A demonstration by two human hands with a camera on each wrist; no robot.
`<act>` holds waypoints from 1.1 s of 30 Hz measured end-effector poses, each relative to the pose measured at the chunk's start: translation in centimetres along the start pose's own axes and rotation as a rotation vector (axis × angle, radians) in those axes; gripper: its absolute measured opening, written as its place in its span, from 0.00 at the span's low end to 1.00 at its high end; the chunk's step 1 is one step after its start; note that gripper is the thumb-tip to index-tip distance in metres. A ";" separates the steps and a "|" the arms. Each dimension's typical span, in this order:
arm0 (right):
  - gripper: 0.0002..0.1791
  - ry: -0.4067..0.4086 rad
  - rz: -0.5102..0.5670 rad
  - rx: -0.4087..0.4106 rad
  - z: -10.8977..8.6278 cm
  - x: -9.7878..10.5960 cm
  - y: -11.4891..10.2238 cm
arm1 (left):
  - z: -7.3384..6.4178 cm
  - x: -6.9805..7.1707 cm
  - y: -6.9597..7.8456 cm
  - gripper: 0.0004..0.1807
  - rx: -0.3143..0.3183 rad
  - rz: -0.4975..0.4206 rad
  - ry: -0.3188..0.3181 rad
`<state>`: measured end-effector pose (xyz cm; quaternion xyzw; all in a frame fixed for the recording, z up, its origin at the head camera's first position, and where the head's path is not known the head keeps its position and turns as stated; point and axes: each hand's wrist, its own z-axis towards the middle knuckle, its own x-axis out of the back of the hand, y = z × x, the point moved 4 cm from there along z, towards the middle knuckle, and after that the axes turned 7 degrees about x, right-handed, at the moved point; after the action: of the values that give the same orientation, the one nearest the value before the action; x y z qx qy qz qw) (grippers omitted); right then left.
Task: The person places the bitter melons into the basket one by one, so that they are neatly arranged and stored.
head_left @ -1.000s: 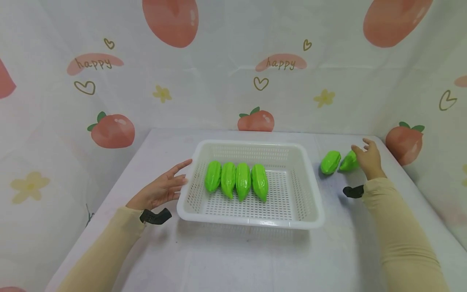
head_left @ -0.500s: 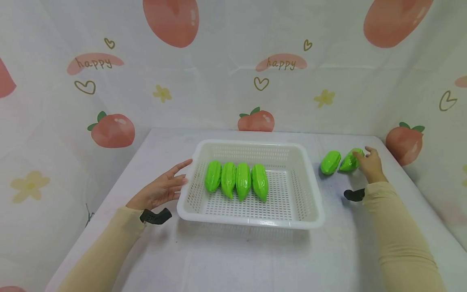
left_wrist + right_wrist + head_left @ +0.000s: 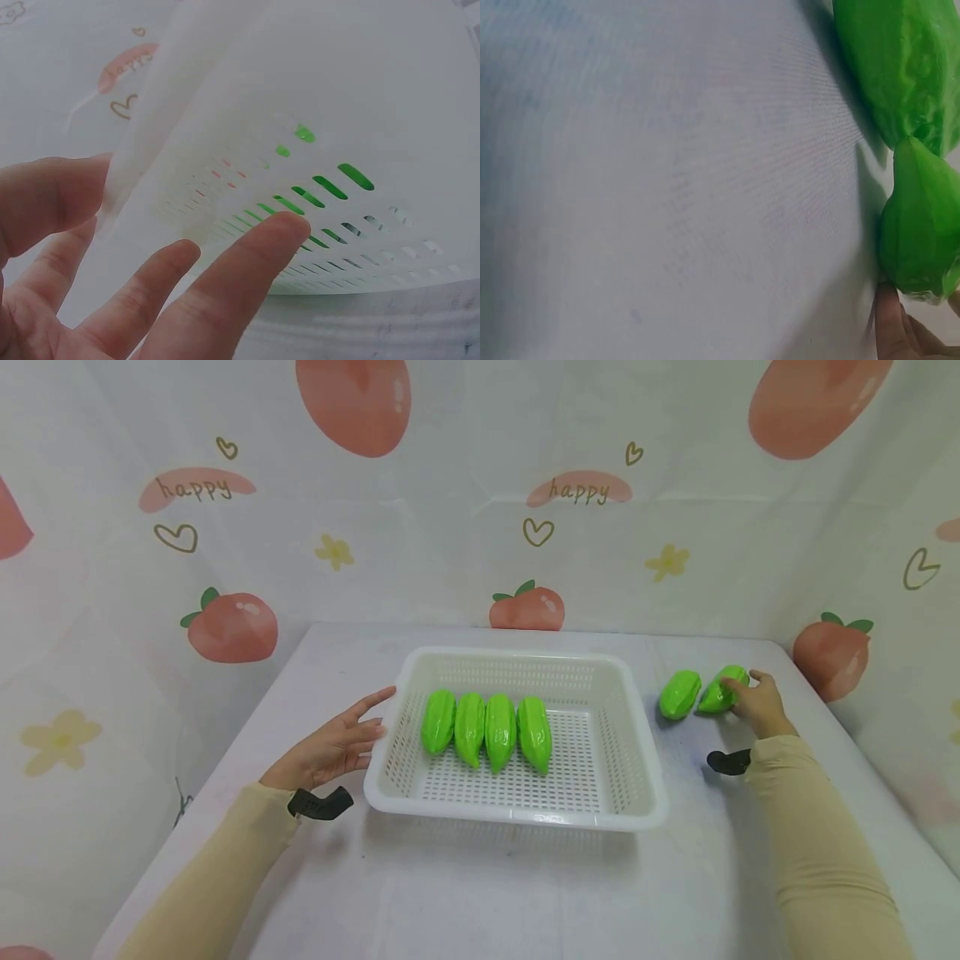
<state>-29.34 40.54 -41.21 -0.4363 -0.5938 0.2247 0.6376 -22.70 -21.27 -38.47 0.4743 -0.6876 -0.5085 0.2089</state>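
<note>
A white plastic basket (image 3: pixel 517 820) with slotted walls holds a row of several bright green, ridged, pointed fruits (image 3: pixel 500 732). Beside its left wall my left hand (image 3: pixel 330 749) lies with fingers extended, fingertips at the rim and outer side. The left wrist view shows those fingers (image 3: pixel 247 262) against the slotted wall. Right of the basket, my right hand (image 3: pixel 759 703) has thumb and fingers around one more green fruit (image 3: pixel 720 690), which sits on the table. In the right wrist view only fingertips show at that fruit's (image 3: pixel 922 225) end. Another green fruit (image 3: pixel 679 695) lies just left of it.
A white cloth covers the table (image 3: pixel 465 893). Behind and at the sides hangs a white curtain (image 3: pixel 435 568) printed with peaches and hearts. Black camera mounts (image 3: pixel 321 804) sit on both wrists.
My right hand has come down onto the rightmost green fruit, its thumb and fingers closing in around it. The left hand, the basket and the other fruits stay put.
</note>
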 end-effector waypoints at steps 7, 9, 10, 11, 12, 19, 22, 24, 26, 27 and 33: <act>0.44 -0.014 0.014 0.001 0.2 -0.3 0.2 | 0.1 0.0 -0.1 0.38 0.014 0.004 0.016; 0.45 -0.015 0.018 -0.014 0.3 -0.4 0.3 | 0.0 -0.1 -0.2 0.39 0.016 -0.002 0.010; 0.45 -0.015 0.020 -0.021 0.3 -0.4 0.3 | 0.0 -0.1 -0.2 0.39 0.016 -0.006 0.006; 0.45 -0.016 0.019 -0.027 0.3 -0.5 0.3 | 0.0 -0.1 -0.1 0.39 0.014 -0.008 0.003; 0.45 -0.015 0.018 -0.032 0.4 -0.5 0.4 | 0.0 -0.1 -0.1 0.39 0.011 -0.009 0.000; 0.46 -0.010 0.020 -0.056 0.1 -0.4 0.3 | -0.1 -0.2 -0.1 0.39 0.006 0.001 -0.001; 0.46 -0.002 0.033 -0.074 0.0 -0.3 0.4 | 0.0 -0.1 -0.1 0.39 0.008 0.000 -0.003; 0.46 0.007 0.041 -0.084 -0.1 -0.1 0.4 | 0.0 -0.1 -0.1 0.39 0.008 0.001 -0.005; 0.46 0.015 0.055 -0.088 -0.2 0.1 0.5 | 0.0 -0.1 -0.1 0.39 0.009 0.000 -0.001; 0.46 0.019 0.059 -0.086 -0.3 0.3 0.5 | 0.0 -0.1 -0.1 0.39 0.010 0.000 0.001; 0.45 0.052 0.128 -0.055 -0.4 0.8 0.0 | 0.0 0.0 -0.1 0.39 0.001 0.007 -0.001</act>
<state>-28.75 41.09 -40.75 -0.4963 -0.5540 0.2372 0.6249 -22.69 -21.24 -38.56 0.4718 -0.6897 -0.5076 0.2100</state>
